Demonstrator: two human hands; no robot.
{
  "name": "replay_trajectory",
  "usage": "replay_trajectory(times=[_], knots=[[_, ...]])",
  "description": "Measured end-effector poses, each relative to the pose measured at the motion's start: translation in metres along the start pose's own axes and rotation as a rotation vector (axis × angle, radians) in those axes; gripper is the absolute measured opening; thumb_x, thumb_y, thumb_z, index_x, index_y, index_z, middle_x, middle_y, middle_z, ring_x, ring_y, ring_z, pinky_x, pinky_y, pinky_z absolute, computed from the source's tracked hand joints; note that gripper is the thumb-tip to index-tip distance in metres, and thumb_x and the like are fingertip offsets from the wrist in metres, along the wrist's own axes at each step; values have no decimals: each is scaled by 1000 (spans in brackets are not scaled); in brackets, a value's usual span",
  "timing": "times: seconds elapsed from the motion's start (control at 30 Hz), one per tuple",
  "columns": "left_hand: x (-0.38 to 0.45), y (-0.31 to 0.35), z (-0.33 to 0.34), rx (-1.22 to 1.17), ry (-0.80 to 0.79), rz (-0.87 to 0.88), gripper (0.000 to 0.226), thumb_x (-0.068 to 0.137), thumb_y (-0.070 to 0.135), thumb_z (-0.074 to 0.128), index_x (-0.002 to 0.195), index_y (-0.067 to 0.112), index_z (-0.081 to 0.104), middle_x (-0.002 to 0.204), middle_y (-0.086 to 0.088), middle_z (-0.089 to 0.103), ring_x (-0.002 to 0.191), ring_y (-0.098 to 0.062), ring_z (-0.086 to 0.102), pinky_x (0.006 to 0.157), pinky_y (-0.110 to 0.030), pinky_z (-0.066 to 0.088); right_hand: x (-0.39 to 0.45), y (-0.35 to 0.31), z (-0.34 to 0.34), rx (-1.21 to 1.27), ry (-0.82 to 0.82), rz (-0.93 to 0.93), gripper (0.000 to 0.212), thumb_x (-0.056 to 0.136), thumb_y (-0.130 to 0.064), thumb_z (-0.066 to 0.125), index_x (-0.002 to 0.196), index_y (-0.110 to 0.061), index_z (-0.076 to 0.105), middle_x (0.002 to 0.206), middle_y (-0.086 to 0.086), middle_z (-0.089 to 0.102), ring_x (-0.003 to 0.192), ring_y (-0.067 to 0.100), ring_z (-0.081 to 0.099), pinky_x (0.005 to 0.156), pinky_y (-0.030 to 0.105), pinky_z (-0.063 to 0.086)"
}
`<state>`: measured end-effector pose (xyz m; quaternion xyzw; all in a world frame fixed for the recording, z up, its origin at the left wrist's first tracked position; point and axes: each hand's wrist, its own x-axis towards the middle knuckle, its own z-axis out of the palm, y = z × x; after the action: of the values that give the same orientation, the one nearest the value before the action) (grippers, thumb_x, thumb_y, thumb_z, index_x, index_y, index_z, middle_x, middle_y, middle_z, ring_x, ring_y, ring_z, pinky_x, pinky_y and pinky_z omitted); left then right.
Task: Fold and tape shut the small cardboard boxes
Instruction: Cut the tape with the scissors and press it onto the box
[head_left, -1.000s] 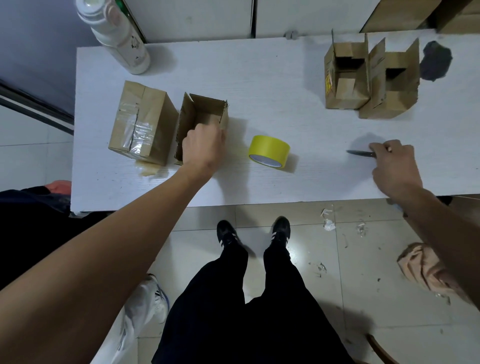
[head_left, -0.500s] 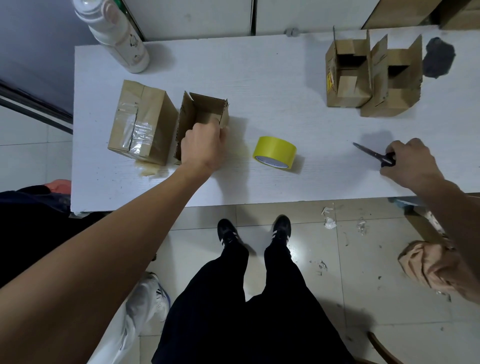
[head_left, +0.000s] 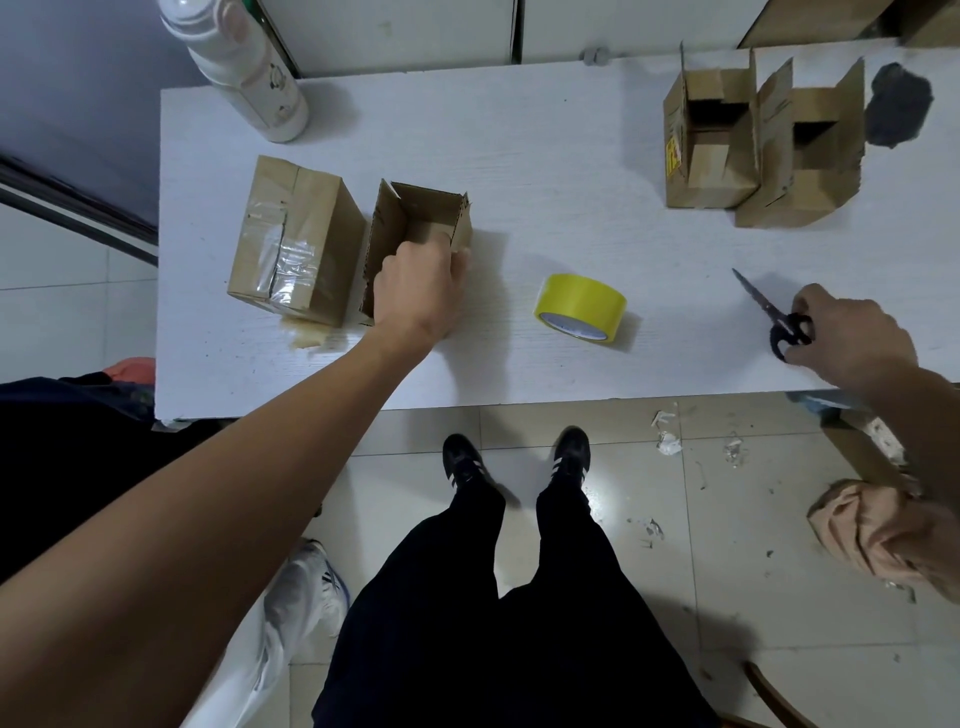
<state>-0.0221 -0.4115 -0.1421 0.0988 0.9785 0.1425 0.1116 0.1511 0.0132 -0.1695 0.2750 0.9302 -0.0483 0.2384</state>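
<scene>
On the white table, the taped box stands sealed beside the open box, whose near wall the left hand grips. It looks empty, though the hand hides part. Thin, light card (creases easily): hold by the walls. The right hand grips scissors; tape roll between.

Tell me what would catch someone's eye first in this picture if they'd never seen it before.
Probably the bright yellow tape roll lying mid-table on the white table. Next, the left hand gripping the edge of an open cardboard box, which stands beside a taped box. At the right edge, the right hand holds black scissors, with two more open boxes at the far right corner.
</scene>
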Motion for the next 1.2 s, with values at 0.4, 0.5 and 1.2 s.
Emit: replay_trajectory(times=[0.4,0.5,1.2], knots=[[-9,5,-2,-34,18,27,22,99,30,49,92,10,55,78,-11,62,71,-40,55,64,-37,43,-89,-48,1,1950,-637,75,61,50,-19,89,107,-19,67,82,-1,56,40,1,35,35,12,32],[-11,5,0,-52,29,36,22,98,30,50,92,11,57,77,-10,64,70,-41,57,64,-38,48,-126,-91,-6,2025,-710,-68,57,50,-25,97,100,-18,70,73,1,58,41,1,37,35,12,33],[-22,4,7,-50,138,42,25,97,23,48,74,15,41,63,-12,47,59,-40,43,54,-39,39,-121,-315,22,1696,-697,134,7,91,-14,63,97,-14,67,88,7,71,77,19,69,65,29,43]])
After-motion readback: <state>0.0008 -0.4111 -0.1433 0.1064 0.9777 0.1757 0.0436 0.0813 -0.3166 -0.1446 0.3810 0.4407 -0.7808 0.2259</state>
